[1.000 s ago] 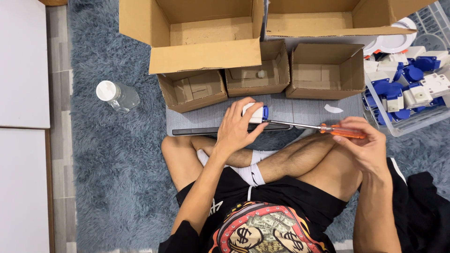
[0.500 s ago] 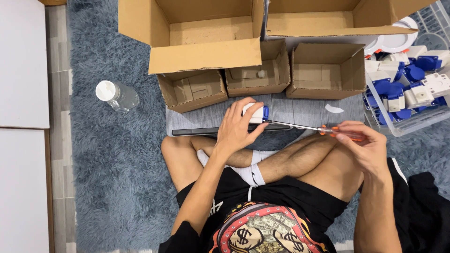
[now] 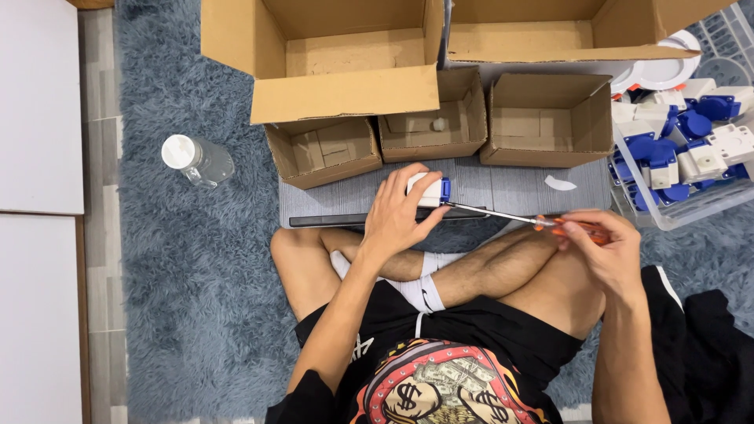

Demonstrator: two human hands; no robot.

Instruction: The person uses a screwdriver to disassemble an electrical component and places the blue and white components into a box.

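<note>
Little has moved since the earlier frames: both hands keep their grip, the screwdriver shaft barely shifted.

The left hand [image 3: 395, 212] is closed around a white-and-blue socket plug [image 3: 429, 189], holding it down on the grey board [image 3: 503, 188] in front of the crossed legs. The right hand [image 3: 601, 251] pinches the orange handle of a screwdriver [image 3: 542, 222], whose tip meets the plug's blue end. Small open cardboard boxes [image 3: 430, 118] stand just beyond; a clear bin [image 3: 691, 206] of similar plugs sits to the right, a plastic bottle [image 3: 196, 159] to the left on the carpet.
</note>
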